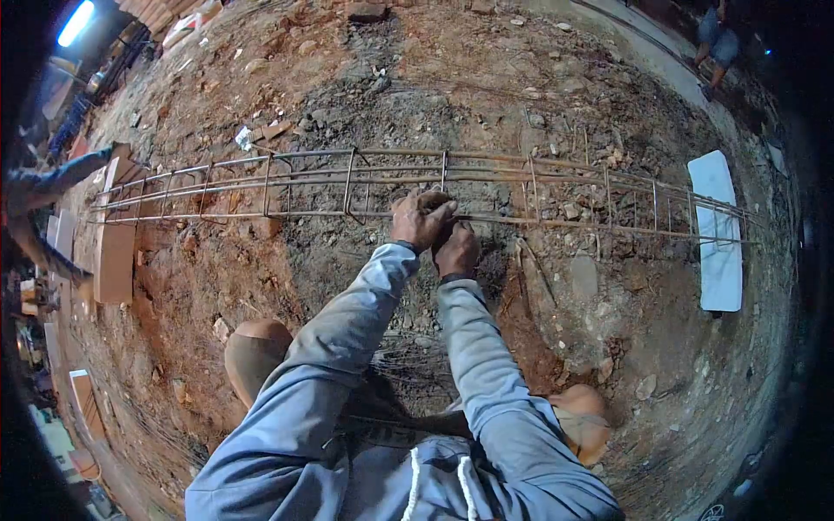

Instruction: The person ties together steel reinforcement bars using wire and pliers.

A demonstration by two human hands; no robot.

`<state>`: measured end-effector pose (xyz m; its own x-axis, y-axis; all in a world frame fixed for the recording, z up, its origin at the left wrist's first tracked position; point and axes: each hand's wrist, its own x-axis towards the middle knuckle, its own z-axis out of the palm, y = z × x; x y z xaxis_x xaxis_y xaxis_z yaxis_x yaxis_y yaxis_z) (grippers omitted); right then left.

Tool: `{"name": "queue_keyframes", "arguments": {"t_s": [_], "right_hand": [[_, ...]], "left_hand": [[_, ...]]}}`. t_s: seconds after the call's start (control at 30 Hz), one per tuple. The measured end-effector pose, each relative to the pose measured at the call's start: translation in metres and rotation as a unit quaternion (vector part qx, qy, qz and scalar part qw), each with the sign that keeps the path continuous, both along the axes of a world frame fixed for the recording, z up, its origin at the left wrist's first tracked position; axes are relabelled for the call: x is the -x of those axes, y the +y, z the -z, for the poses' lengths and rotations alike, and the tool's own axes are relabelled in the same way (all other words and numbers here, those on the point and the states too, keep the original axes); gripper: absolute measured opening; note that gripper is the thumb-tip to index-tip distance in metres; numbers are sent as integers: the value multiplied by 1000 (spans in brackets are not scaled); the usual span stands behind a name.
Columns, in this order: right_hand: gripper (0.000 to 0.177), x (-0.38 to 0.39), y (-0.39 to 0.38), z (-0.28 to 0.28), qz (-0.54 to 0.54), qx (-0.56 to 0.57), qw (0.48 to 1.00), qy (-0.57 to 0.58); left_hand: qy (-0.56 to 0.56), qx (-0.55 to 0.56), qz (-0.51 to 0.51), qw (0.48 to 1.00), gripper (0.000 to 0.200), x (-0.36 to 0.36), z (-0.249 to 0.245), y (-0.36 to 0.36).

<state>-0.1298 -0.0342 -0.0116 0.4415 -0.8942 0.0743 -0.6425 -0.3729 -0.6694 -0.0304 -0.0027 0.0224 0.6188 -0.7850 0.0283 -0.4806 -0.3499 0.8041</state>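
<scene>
A long rebar cage [313, 216] of thin steel bars and square stirrups lies crosswise before me. My left hand [420, 221] is closed at the near lower bar, close to a stirrup [444, 174], its fingers curled over the joint. Just beside and below it, touching or nearly so, my right hand [458, 250] is closed too. Its fingertips are tucked under the left hand, so whatever it pinches is hidden. The cage's left end rests on an orange-brown block [115, 265], and its right end crosses a white slab [719, 269].
Rough soil and stones [486, 104] surround the cage. A thin rod [539, 271] lies on the ground right of my hands. Another person's arm [65, 174] reaches toward the cage's left end. A person [718, 48] is at the upper right. My knees [258, 352] are near the cage.
</scene>
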Motion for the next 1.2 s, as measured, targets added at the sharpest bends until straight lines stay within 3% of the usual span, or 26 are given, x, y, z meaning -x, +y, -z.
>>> {"name": "queue_keyframes", "arguments": {"t_s": [0.07,0.13,0.17,0.2,0.27,0.37,0.4,0.47,0.53,0.6,0.63,0.67,0.73,0.8,0.87,0.93,1.0,1.1,1.13,1.2], "right_hand": [[13,-8,-4,14,39,40,997,-57],[18,-5,-12,-14,-18,7,1000,1],[17,-1,-19,-15,-92,56,993,54],[17,-3,-19,-25,-98,57,992,52],[19,-7,-17,-50,-92,8,990,108],[19,-2,-26,-39,-136,21,981,137],[19,-2,-26,-42,-155,31,975,159],[18,-2,-26,-52,-178,33,967,177],[21,-1,-29,-45,-169,34,973,154],[22,0,-20,-52,-143,38,977,153],[24,-1,-16,-56,-116,36,982,147],[24,-5,-17,-57,-115,41,982,146],[28,-10,-14,-58,-113,21,976,186],[28,-12,-16,-62,-125,23,971,201],[28,-13,-17,-64,-130,32,970,205],[28,-13,-17,-62,-123,37,972,198],[28,-11,-16,-55,-121,39,974,190],[27,-7,-16,-50,-119,50,979,155],[27,-7,-14,-55,-124,47,979,153],[26,-9,-15,-61,-113,53,977,172]], "left_hand": [[-33,18,5,999,30,4,-12,0],[-25,78,-58,995,30,12,-16,4],[-68,137,-78,985,27,18,-15,9],[-70,137,-84,985,27,27,-13,19],[64,148,-161,974,27,48,-8,41],[266,212,-232,911,28,64,21,42],[269,214,-234,909,28,59,27,42],[419,188,-248,853,29,47,51,42],[460,191,-233,835,29,43,68,39],[564,225,-143,781,28,36,83,31],[677,289,-139,662,19,36,94,17],[677,292,-135,662,19,36,106,9],[745,296,-126,584,18,40,96,6],[752,312,-130,566,17,40,92,1],[726,307,-78,611,14,34,92,-2],[556,313,-38,769,10,25,115,-5],[663,275,-73,693,7,21,122,-1],[478,236,-112,839,9,23,63,12],[516,237,-125,813,11,21,61,11],[469,240,-73,847,14,17,96,10]]}}
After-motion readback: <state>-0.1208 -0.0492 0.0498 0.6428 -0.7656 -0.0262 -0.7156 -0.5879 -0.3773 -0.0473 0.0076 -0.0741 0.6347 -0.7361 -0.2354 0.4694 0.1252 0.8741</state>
